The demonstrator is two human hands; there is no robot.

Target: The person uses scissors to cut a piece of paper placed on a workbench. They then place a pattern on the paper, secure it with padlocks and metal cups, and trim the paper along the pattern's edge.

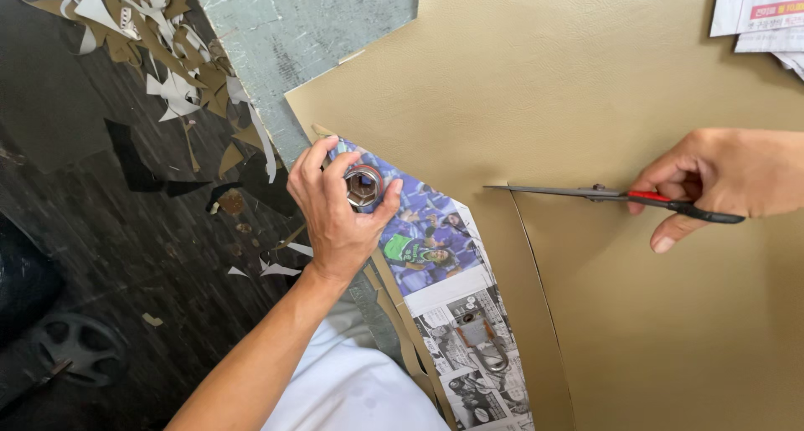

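My right hand (724, 175) grips scissors (615, 195), blades partway into tan sheet (603, 87); a long curved cut done, more uncut; left hand (335, 209) pinches a metal nut (363, 188) on a newspaper pattern (444, 289) near the table's edge.

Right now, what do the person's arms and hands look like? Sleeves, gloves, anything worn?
Both hands are bare: no gloves on the left hand or the right hand, and no rings or watch show. The left forearm is uncovered along its whole visible length, with no sleeve. The right arm is cut off at the frame edge just past the wrist, so any sleeve there is out of view.
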